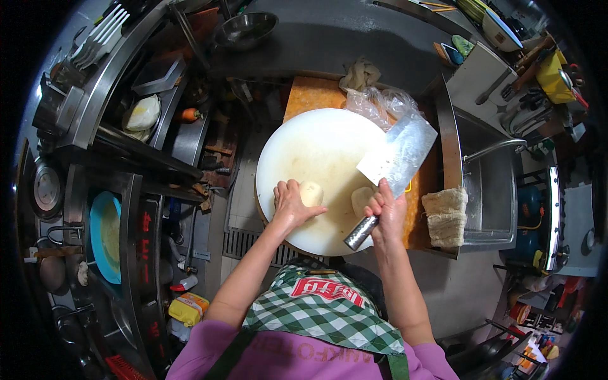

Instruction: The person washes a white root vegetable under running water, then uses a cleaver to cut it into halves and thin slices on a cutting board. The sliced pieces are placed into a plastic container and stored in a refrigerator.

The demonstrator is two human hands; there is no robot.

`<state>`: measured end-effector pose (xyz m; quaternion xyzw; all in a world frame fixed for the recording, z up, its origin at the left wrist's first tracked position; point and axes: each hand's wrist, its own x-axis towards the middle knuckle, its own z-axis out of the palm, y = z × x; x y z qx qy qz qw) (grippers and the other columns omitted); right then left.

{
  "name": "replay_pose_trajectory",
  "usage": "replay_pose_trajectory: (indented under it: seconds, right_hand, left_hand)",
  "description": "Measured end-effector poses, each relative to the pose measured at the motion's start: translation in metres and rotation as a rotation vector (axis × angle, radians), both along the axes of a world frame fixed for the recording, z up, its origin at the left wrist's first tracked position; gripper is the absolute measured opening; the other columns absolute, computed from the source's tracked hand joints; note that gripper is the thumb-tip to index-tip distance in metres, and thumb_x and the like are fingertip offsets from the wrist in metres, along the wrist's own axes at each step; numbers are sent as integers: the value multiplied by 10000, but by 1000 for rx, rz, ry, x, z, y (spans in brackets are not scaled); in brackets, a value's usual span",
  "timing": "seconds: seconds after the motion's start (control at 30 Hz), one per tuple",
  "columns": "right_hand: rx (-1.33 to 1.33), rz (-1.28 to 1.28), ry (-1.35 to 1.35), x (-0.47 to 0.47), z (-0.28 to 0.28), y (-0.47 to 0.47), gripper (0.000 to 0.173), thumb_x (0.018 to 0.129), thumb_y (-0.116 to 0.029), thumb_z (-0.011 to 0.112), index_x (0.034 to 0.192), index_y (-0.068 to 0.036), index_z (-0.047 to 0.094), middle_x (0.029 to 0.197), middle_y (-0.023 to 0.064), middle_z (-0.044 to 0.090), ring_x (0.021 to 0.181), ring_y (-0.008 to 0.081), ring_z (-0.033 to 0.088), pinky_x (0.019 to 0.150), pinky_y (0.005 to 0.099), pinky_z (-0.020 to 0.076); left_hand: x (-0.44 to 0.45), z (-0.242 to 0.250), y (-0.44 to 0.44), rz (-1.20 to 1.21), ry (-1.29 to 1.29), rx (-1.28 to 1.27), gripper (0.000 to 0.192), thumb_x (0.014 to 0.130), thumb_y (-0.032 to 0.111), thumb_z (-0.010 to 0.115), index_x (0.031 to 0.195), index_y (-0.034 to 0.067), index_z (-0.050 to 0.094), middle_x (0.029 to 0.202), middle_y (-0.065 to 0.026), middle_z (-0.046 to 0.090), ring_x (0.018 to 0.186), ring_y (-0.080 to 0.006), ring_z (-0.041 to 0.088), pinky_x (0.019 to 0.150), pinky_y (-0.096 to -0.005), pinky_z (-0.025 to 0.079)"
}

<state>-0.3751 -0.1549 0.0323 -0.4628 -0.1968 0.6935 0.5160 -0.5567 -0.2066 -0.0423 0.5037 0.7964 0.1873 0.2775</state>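
Observation:
A round white cutting board [327,137] lies before me. On its near left part, my left hand [290,205] rests against a pale, rounded peeled vegetable piece [311,193], thumb and fingers spread around its left and near sides. My right hand [388,209] grips the patterned metal handle of a cleaver [403,154]. The broad blade points away from me over the board's right edge, its flat side facing up. A second pale piece [362,201] lies on the board just left of my right hand, partly hidden by it.
Behind the board are clear plastic bags [375,105] and a crumpled cloth [361,75]. To the right, a towel [445,217] hangs over the edge beside a metal sink [489,204]. Steel shelving [109,90] and a blue basin [97,237] stand at left.

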Motion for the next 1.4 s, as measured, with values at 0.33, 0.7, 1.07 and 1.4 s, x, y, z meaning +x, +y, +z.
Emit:
replay_pose_trajectory:
  seconds: [0.33, 0.7, 1.07, 1.4]
  right_hand:
    - [57, -73, -238, 58, 14, -14, 167, 924, -165, 568, 962, -77, 431, 561, -43, 345, 397, 52, 328, 358, 232, 356]
    - [60, -52, -269, 69, 8, -24, 117, 947, -126, 515, 930, -68, 414, 558, -20, 369, 376, 62, 341, 341, 232, 363]
    - [46, -6, -349, 65, 3, -28, 178, 926, -161, 562, 891, -115, 393, 527, -45, 315, 370, 56, 308, 330, 234, 328]
    - [147, 68, -648, 95, 1, -26, 160, 925, -129, 555, 1009, -73, 430, 564, -19, 425, 361, 61, 352, 317, 228, 324]
  left_hand:
    - [58, -35, -28, -278, -242, 430, 124, 700, 20, 671, 795, -15, 599, 784, -172, 571, 740, -298, 587, 650, -358, 487]
    - [72, -71, -18, -276, -9, 431, 81, 664, 46, 654, 681, -2, 590, 683, -194, 552, 641, -367, 577, 613, -444, 491]
    - [81, -63, 9, -244, -85, 383, 102, 651, 35, 641, 652, 8, 542, 714, -192, 561, 682, -373, 579, 637, -432, 496]
    - [-78, 33, -43, 643, -1361, 495, 170, 814, 9, 457, 957, -12, 545, 817, -62, 554, 612, -117, 480, 541, -223, 378]
